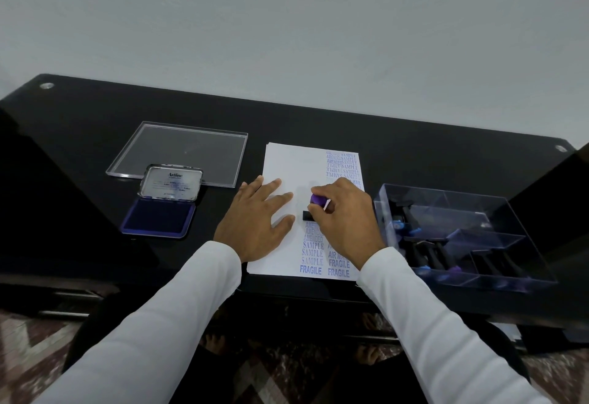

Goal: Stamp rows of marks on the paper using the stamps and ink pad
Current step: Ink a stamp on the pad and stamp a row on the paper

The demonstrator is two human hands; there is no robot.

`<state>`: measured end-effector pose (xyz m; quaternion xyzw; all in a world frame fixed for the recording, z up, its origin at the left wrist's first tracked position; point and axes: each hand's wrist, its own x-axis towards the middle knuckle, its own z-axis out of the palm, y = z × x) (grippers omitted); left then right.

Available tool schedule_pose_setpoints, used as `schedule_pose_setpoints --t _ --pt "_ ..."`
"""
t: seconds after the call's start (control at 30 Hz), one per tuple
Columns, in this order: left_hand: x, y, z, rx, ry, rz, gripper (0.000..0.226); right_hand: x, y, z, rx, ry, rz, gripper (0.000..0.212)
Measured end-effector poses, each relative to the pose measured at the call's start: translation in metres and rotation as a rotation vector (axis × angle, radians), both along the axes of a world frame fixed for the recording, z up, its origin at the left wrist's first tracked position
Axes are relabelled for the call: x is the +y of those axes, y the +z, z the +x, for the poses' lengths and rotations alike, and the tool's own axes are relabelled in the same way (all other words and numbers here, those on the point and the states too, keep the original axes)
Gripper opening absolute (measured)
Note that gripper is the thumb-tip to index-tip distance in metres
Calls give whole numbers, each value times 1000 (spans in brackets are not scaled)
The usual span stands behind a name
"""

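Observation:
A white sheet of paper [288, 164] lies on the black table, with columns of blue stamped words such as FRAGILE, SAMPLE and AMENDED down its right half. My right hand [345, 215] grips a stamp [314, 209] with a purple handle and black base, its base down on the paper above the middle column. My left hand [255, 222] rests flat on the paper's left side, fingers spread. The ink pad [158, 219] sits open to the left, blue pad showing, its lid [170, 184] tilted up.
A clear plastic lid [178, 152] lies flat behind the ink pad. At the right stands a clear compartment box [462, 238] holding several dark stamps. The glossy black table [414, 148] ends against a pale wall; its near edge runs just below the paper.

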<state>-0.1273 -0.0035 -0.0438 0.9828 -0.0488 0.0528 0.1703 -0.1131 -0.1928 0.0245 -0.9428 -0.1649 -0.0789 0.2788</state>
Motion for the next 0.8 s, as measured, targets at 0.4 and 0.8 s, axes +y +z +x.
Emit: schedule_pose_setpoints --t 0.4,0.8 --pt "1 -2 0 -13 -6 -6 68 0 1 -1 -5 4 24 25" --pt "1 -2 -1 -17 -6 -4 66 1 0 0 -8 10 23 24"
